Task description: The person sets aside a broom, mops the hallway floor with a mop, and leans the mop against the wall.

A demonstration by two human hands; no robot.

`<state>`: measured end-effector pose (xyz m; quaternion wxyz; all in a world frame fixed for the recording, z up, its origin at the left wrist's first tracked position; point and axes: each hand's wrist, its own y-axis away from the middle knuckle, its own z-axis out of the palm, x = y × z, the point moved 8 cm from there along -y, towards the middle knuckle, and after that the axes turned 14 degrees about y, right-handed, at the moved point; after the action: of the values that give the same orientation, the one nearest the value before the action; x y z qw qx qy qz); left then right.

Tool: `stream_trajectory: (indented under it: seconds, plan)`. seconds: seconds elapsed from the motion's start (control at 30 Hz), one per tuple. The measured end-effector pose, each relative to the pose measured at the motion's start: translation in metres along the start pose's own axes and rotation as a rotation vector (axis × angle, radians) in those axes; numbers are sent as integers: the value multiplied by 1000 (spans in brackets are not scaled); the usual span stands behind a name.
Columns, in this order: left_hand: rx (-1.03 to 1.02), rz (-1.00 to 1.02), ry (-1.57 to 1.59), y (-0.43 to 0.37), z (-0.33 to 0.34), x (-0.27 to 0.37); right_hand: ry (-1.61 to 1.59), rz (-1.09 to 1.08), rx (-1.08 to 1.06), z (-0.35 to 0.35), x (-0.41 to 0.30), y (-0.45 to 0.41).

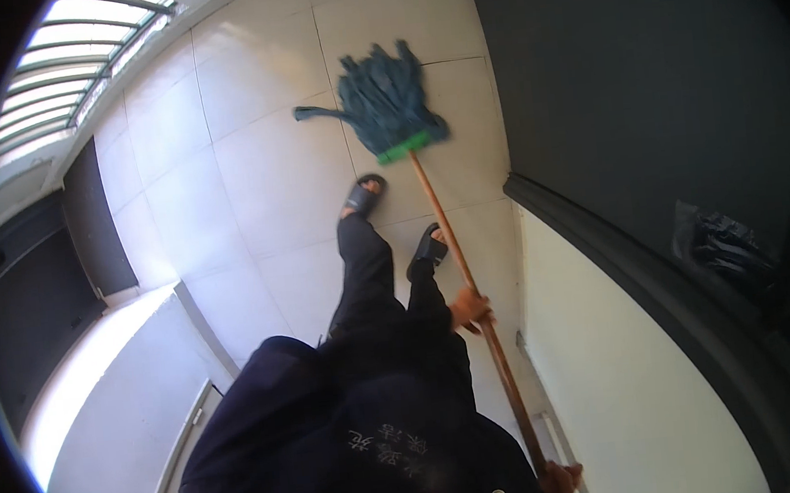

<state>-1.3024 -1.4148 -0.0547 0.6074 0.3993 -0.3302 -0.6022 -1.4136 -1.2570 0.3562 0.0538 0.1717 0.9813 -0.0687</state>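
My left hand (471,309) is wrapped around the middle of a long wooden mop handle (445,221). My right hand (561,483) grips the same handle near its upper end, at the lower right of the view. From there the handle slants up and left to a green mop clamp (404,148). Blue-grey fabric strips (383,92) fan out beyond the clamp on pale floor tiles, with one strip stretched to the left. The mop head lies just in front of my feet.
My feet wear black slides (365,194). A dark panel (606,87) and a pale wall (606,319) bound the right side; a plastic-wrapped item (726,246) lies at right. At left are a barred window (62,71) and a low white wall (133,389).
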Motion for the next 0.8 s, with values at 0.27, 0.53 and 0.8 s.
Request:
stream_trajectory:
  seconds: [0.27, 0.53, 0.8]
  plan:
    - [-25, 328, 41, -10, -21, 84, 0, 291, -135, 81, 3, 11]
    - [214, 805, 81, 68, -227, 449, -1418, 223, -263, 225, -251, -224]
    - [226, 840, -122, 121, -160, 514, -1492, 215, -84, 298, -271, -353]
